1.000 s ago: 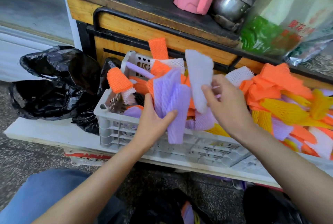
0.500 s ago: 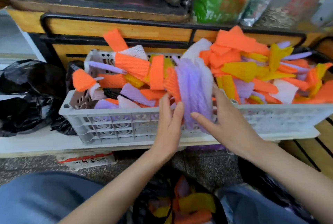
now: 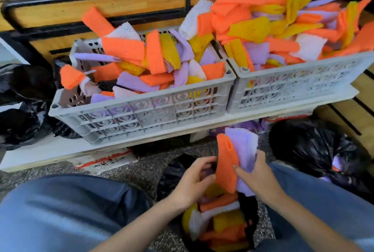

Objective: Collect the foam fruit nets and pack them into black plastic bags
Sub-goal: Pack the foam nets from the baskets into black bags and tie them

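Bundle of orange and purple foam nets (image 3: 226,165) gripped in the right hand (image 3: 258,176), over the black bag (image 3: 172,172) between the knees, left hand (image 3: 192,182) curled just beside them, its grip unclear, heaped crates (image 3: 141,98) on the bench (image 3: 40,150) behind.

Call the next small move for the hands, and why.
Probably push the net bundle down into the black bag and let go: the right hand grips it just above the bag's open mouth, the left hand sits at the rim, and packed nets lie inside.
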### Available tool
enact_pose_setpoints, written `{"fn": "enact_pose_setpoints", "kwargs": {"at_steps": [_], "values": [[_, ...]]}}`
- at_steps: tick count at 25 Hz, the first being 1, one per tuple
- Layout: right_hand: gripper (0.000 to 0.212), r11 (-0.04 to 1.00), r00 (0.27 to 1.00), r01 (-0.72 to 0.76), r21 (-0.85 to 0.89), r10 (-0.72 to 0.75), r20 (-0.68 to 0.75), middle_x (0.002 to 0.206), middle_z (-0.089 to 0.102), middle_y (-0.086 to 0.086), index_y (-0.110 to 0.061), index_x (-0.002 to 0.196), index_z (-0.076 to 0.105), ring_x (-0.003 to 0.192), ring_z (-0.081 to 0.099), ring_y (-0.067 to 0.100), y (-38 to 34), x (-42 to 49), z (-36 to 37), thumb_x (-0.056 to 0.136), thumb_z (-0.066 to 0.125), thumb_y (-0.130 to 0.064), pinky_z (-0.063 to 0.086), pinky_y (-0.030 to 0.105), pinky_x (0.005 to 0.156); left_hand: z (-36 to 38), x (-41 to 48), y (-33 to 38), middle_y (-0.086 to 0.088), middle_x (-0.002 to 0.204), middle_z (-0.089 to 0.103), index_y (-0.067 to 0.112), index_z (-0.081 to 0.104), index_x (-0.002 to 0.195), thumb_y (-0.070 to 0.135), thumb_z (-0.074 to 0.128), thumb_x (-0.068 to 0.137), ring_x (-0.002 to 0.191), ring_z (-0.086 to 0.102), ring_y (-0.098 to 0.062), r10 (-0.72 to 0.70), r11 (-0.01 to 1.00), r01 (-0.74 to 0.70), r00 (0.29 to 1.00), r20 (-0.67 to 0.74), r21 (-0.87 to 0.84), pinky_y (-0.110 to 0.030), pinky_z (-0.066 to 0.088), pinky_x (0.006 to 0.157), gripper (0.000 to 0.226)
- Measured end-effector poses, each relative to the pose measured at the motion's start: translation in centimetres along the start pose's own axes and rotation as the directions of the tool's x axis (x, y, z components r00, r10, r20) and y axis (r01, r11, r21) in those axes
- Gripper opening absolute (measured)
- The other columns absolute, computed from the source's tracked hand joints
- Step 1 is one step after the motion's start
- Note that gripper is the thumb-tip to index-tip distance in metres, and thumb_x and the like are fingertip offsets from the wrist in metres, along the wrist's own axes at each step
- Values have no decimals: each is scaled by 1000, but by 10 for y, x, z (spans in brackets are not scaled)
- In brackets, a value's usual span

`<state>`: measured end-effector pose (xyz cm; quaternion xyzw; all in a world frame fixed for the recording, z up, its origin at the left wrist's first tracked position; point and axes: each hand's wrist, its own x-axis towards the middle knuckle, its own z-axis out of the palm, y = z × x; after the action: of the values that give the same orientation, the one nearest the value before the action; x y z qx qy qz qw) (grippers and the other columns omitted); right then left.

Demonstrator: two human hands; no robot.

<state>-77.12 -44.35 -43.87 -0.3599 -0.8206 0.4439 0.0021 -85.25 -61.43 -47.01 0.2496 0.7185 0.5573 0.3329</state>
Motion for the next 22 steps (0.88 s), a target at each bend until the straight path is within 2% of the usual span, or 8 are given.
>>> {"fn": "enact_pose_setpoints", "kwargs": {"at_steps": [3, 5, 8, 10, 14, 17, 20, 22], "values": [[53, 999, 1000, 1, -49, 0, 9, 101, 48, 2, -13, 112, 30, 104, 56, 30, 10, -8, 22, 81, 69, -33, 42, 34, 75, -19, -11, -36, 6, 109, 40, 20, 44, 120, 60, 59, 59, 113, 43, -14, -276, 849, 286, 957, -88, 444, -25, 36, 95, 74], [56, 998, 998, 27, -61, -23, 65, 102, 48, 0, -12, 117, 30, 102, 57, 27, 8, -15, 41, 82, 68, -36, 42, 32, 73, -21, -16, -57, 0, 108, 46, 13, 42, 120, 54, 67, 61, 107, 48, -16, -446, 760, 411, 893, -55, 503, -26, 39, 88, 76], [58, 992, 986, 59, -114, -41, 160, 104, 48, -5, -16, 120, 30, 100, 57, 23, 14, -20, 57, 80, 66, -41, 42, 31, 73, -13, -16, -63, 1, 77, 56, 9, 48, 100, 2, 55, 86, 73, 56, -13, -499, 799, 513, 857, -130, 314, -25, 43, 66, 17], [62, 974, 976, 85, -212, -38, 215, 109, 47, -5, -18, 125, 31, 103, 56, 22, 27, -18, 53, 78, 64, -43, 42, 32, 76, -16, -14, -55, 0, 61, 55, 7, 51, 83, -11, 42, 87, 54, 54, -14, -513, 845, 533, 831, -217, 42, -20, 44, 54, 20], [67, 898, 982, 80, -432, 4, 190, 123, 48, 5, -13, 132, 32, 113, 51, 25, 48, -2, 30, 79, 64, -40, 44, 35, 84, -37, -14, -33, -3, 60, 50, 6, 54, 88, 0, 46, 95, 53, 52, -14, -457, 887, 393, 825, -332, -245, -17, 42, 50, 11], [64, 927, 996, 83, -366, -64, 62, 115, 51, 6, -11, 129, 33, 104, 54, 26, 25, 6, 45, 80, 64, -38, 45, 34, 76, -46, -13, -29, -4, 64, 52, 10, 56, 90, 6, 47, 97, 55, 54, -8, -421, 898, 320, 825, -377, -303, -16, 45, 55, 12], [67, 736, 940, 330, -591, -200, 276, 120, 50, 7, -13, 134, 30, 106, 53, 26, 1, 4, 84, 82, 62, -43, 42, 33, 77, -52, -9, -33, -3, 66, 55, 15, 56, 87, 3, 45, 97, 55, 54, -10, -454, 873, 298, 785, -420, -386, -22, 46, 59, 19], [72, 542, 900, 404, -737, -90, 427, 126, 48, 10, -13, 136, 27, 113, 52, 27, 1, 13, 98, 83, 61, -47, 43, 33, 83, -57, -8, -34, -1, 61, 56, 14, 57, 85, 0, 43, 96, 48, 54, -5, -456, 865, 276, 779, -431, -418, -18, 46, 53, 23]]}}
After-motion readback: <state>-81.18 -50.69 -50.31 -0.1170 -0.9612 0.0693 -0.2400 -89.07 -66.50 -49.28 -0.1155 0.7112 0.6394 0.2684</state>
